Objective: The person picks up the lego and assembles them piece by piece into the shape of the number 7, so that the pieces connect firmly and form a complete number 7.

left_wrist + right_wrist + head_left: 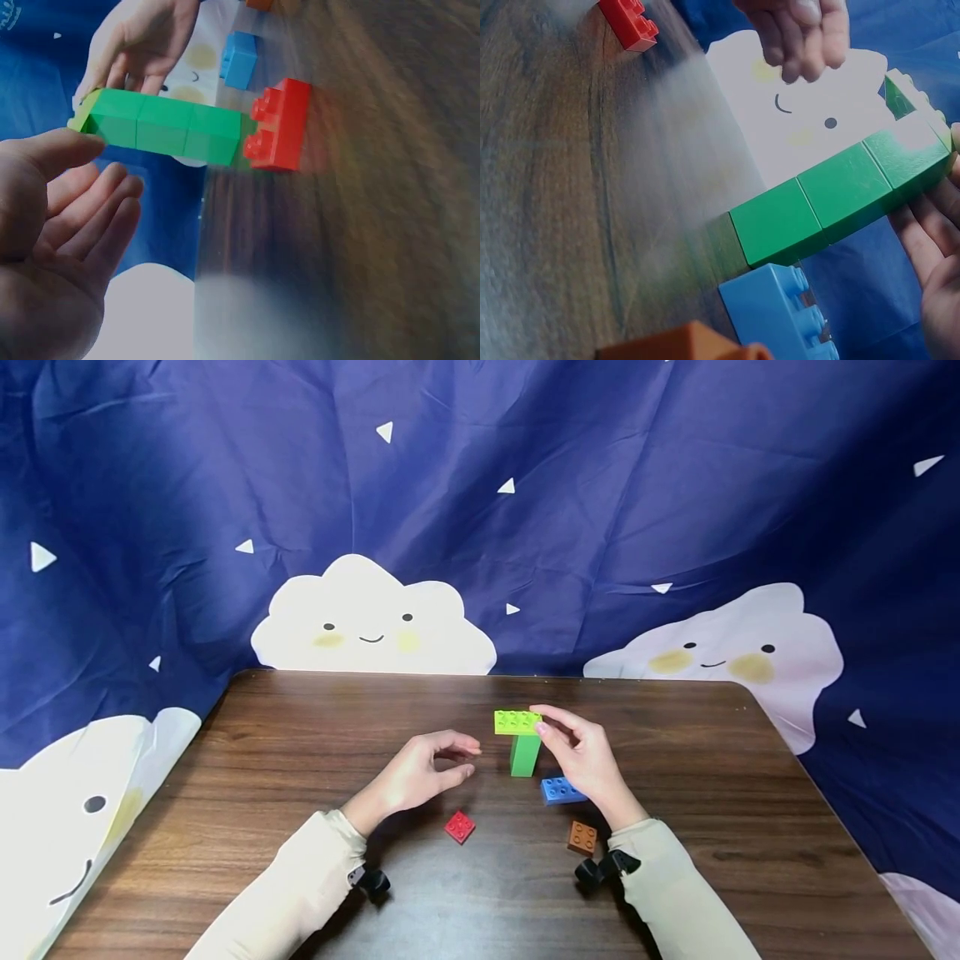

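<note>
A tower of green bricks (525, 757) stands upright on the table. Across its top lies a lime-green brick (513, 722) with studs, jutting out to the left. My right hand (590, 766) pinches the right end of that lime brick between thumb and finger. The left hand (415, 774) hovers left of the tower, fingers loosely bent with nothing between them; a gap separates it from the bricks in the head view. In the right wrist view, three green blocks (814, 202) make up the tower, and the right fingers (937, 217) are beside its top.
A blue brick (558, 790) lies just right of the tower's foot, partly behind the right hand. An orange-brown brick (582, 837) sits nearer, by the right wrist. One red brick (460, 827) lies in front of the left hand on the wooden table (510, 893).
</note>
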Motion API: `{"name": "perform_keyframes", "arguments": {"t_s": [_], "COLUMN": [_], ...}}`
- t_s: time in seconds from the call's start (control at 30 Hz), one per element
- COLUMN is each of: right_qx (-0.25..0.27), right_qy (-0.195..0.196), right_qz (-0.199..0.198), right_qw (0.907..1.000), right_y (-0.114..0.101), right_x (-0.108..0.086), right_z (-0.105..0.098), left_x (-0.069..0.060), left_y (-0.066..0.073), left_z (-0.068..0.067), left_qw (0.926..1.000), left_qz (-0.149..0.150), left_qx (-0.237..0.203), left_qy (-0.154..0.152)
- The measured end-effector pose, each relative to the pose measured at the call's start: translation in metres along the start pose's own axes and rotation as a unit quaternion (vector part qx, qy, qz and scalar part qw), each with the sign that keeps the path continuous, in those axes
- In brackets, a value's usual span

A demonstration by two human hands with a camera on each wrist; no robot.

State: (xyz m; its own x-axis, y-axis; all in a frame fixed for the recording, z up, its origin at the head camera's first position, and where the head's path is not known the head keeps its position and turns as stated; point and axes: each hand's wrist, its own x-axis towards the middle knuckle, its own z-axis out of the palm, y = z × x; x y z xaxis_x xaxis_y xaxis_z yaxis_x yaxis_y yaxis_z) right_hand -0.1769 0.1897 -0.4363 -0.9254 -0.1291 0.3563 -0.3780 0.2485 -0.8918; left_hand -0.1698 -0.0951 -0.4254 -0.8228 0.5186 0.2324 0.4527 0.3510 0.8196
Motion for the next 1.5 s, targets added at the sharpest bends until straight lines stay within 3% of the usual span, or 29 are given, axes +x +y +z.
{"name": "perform_keyframes", "arguments": {"t_s": [0.27,0.53,1.03,1.23,1.5], "right_qx": [0.006,0.012,-0.007,-0.003,-0.001], "right_qy": [0.004,0.003,0.012,0.011,0.011], "right_qz": [-0.004,-0.002,-0.011,-0.002,0.013], "right_qw": [1.0000,0.9999,0.9998,0.9999,0.9998], "right_y": [0.002,0.003,0.005,0.003,0.003], "right_x": [0.001,0.000,0.000,0.000,0.000], "right_z": [0.001,0.002,0.001,0.002,0.001], "left_x": [-0.014,-0.026,-0.042,-0.045,-0.045], "left_y": [-0.006,-0.015,-0.021,-0.023,-0.027], "left_z": [-0.005,-0.004,-0.004,-0.002,-0.001], "left_qw": [0.9988,0.9970,0.9886,0.9846,0.9804], "left_qz": [-0.012,-0.014,-0.025,0.010,0.058], "left_qx": [0.033,-0.002,0.000,0.040,0.087], "left_qy": [-0.035,-0.076,-0.149,-0.170,-0.167]}}
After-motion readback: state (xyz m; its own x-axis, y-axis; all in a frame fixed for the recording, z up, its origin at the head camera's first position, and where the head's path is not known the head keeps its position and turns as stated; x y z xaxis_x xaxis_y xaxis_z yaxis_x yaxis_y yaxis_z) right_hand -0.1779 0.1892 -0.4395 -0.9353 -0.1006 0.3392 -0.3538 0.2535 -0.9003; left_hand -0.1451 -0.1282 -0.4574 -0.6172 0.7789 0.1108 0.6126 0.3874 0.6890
